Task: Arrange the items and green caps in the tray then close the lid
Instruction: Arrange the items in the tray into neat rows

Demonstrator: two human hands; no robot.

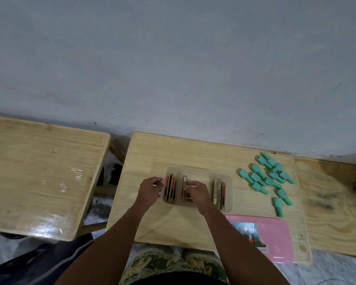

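— Wooden counter (173, 153), right. Where's the tray (193, 168)?
— Centre, with brown boxes (219, 192) upright inside. The right hand (197, 192) pinches the middle box (184, 188). The left hand (150, 188) curls at the tray's 9 o'clock wall; I cannot tell if it grips.
— Caps?
— Green caps (269, 177) lie loose at 3 o'clock, the pink lid (275, 233) at 5.

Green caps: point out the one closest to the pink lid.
The lone green cap at the scatter's near end, just beyond the far edge of the pink lid; all the others lie farther back.
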